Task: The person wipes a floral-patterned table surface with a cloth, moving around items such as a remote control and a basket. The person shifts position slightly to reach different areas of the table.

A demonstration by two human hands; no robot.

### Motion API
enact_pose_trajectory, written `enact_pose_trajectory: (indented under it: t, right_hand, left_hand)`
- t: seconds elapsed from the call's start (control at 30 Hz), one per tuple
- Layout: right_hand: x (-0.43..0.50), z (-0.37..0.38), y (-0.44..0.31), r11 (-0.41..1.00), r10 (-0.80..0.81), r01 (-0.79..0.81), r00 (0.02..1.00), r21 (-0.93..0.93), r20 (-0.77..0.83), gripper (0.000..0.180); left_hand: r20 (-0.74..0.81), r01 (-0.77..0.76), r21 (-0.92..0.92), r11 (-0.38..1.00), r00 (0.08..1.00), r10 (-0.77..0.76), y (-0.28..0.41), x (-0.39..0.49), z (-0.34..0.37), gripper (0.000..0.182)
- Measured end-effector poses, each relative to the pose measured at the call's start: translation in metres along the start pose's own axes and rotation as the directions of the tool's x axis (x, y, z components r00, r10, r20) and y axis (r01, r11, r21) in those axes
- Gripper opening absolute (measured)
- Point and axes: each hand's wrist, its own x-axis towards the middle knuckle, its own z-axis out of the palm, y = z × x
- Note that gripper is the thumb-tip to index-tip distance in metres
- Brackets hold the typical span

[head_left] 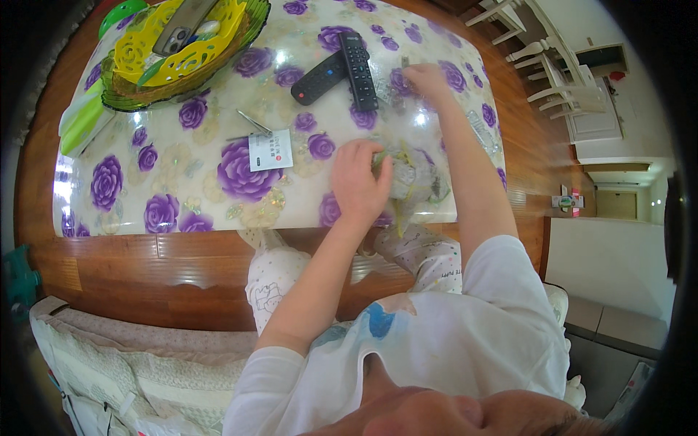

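My left hand (pixel 360 177) rests at the near side of the table, thumb and fingers curled around the edge of a crumpled clear plastic bag (pixel 414 177) with yellow-green strips. What lies inside the bag is hard to make out. Farther out, my right hand (pixel 428 82) has bent fingers beside a small greyish piece (pixel 405 61); whether it is gripped is unclear. Crinkled clear plastic (pixel 388 94) lies just left of that hand. Two black remote controls, one (pixel 360 71) crossing over the other (pixel 319 79), are close by.
Left of my left hand lie a white sachet (pixel 271 155) with writing and metal tweezers (pixel 253 122). A green glass bowl (pixel 259 27) holds a yellow openwork basket (pixel 188 65) and a phone (pixel 182 27). Clear plastic packaging (pixel 481 132) lies near the table's right edge.
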Motion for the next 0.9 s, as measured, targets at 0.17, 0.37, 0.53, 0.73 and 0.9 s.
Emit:
enact_pose_trajectory:
  t: [0.17,0.37,0.53,0.73,0.9]
  right_hand:
    - [-0.021,-0.005,-0.008,0.432,-0.064,-0.112,0.986,0.895,0.155,0.027]
    - [-0.06,0.02,-0.07,0.264,-0.225,-0.425,0.846,0.866,0.484,0.019]
    - [-0.083,0.079,-0.152,0.829,-0.27,-0.024,0.859,0.559,0.436,0.028]
    - [-0.099,0.146,-0.202,0.786,-0.545,0.605,0.777,-0.131,0.316,0.043]
    - [-0.093,0.172,-0.199,0.751,-0.558,0.633,0.76,-0.188,0.333,0.047]
  left_hand:
    - [-0.011,0.007,0.022,1.0,1.0,-0.007,-0.002,0.001,-0.001,0.019]
    - [-0.044,-0.009,0.007,1.0,0.999,0.009,0.001,0.0,0.003,0.018]
    - [-0.015,0.032,-0.01,0.999,0.999,-0.033,0.001,0.0,-0.004,0.02]
    - [0.051,0.086,0.014,0.996,0.995,-0.087,-0.001,-0.002,-0.004,0.026]
    - [0.136,0.166,0.069,0.984,0.975,-0.174,0.0,-0.001,0.0,0.029]
